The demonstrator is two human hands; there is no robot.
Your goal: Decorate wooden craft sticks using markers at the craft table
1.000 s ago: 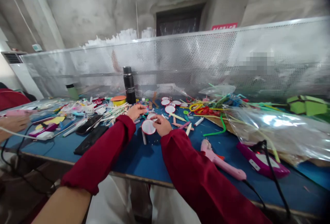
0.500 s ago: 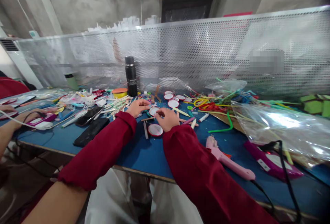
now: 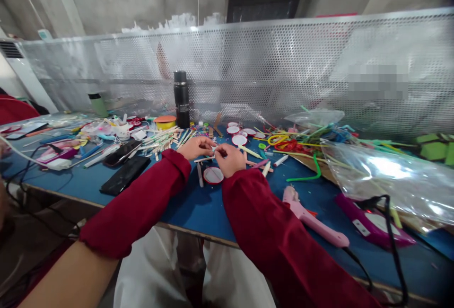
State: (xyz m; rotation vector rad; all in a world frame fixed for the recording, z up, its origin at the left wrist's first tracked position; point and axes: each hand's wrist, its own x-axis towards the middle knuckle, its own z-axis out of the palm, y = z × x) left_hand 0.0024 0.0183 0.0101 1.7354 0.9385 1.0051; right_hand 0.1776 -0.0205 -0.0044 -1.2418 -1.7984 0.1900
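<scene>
Both my arms wear dark red sleeves and meet over the blue table (image 3: 198, 213). My left hand (image 3: 196, 147) and my right hand (image 3: 230, 159) are closed in pinches and nearly touch, with a small pale piece between the fingertips that I cannot make out. Just below my right hand lies a white disc with a red rim (image 3: 213, 175) flat on the table. A thin pale stick (image 3: 200, 174) lies left of the disc.
A black flask (image 3: 181, 99) stands at the back by the perforated metal screen (image 3: 283, 62). More red-rimmed discs (image 3: 240, 139), a heap of sticks (image 3: 161, 141), two phones (image 3: 125, 174), a pink glue gun (image 3: 312, 220), a purple one with cable (image 3: 372, 225) and a plastic bag (image 3: 390, 175) lie around.
The red-rimmed disc my right hand held a second ago now lies on the table. Both hands have come together in a pinch just above it. The view tilted down.
</scene>
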